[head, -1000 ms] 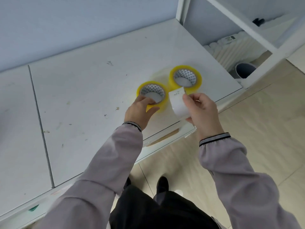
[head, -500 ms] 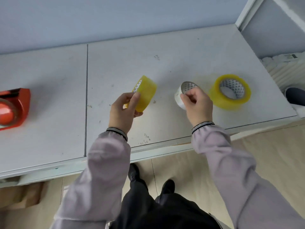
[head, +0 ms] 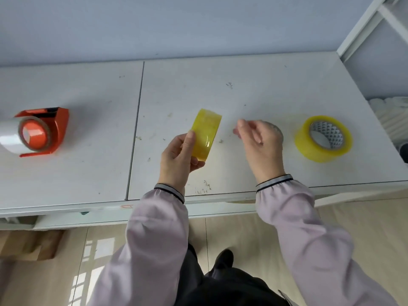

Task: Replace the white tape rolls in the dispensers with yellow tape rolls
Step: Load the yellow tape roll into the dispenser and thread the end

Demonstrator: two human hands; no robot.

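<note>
Yellow tape roll (head: 204,134): pinched edge-on in left hand (head: 178,161), above table (head: 265,89). Right hand (head: 260,143): fingers loosely curled (contents indiscernible). Orange dispenser (head: 47,131), far left, holds white roll (head: 10,138). Advice: free its white roll first.

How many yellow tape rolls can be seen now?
2: one yellow roll held on edge in the left hand, another yellow roll flat on the table, right side.

White table (head: 220,85): orange dispenser (head: 47,131) w/ white roll (head: 10,135) far left, yellow roll (head: 323,139) flat at right
</note>
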